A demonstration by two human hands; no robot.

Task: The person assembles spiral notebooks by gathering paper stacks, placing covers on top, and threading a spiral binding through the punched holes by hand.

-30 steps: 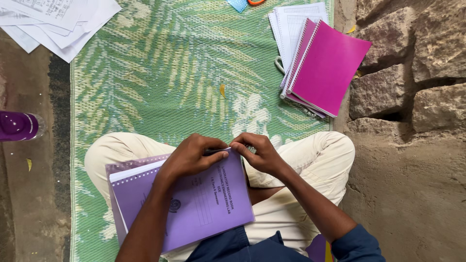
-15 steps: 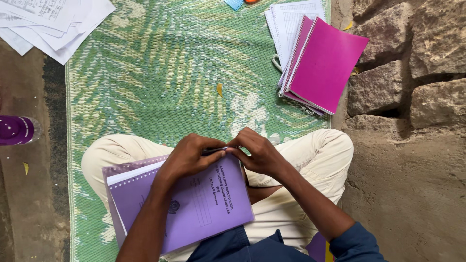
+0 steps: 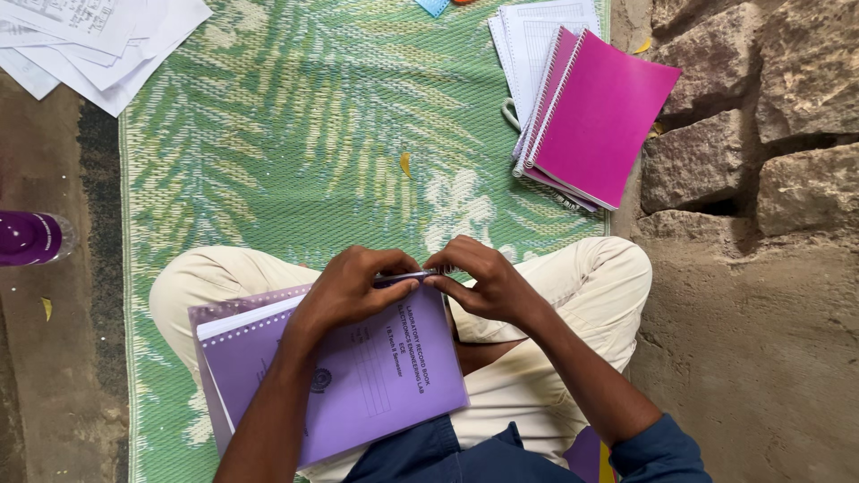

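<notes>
Low in the middle of the frame, the left hand (image 3: 349,291) and right hand (image 3: 483,279) meet fingertip to fingertip, both pinched closed on a thin dark pen (image 3: 404,277) held level between them, just above the top edge of a purple notebook (image 3: 358,376) that lies on the person's crossed legs (image 3: 573,277). Beyond them spreads a green leaf-patterned mat (image 3: 295,152), with a stack of pink notebooks (image 3: 591,107) at the upper right, loose papers (image 3: 98,40) at the upper left and a purple bottle (image 3: 31,238) at the left edge.
</notes>
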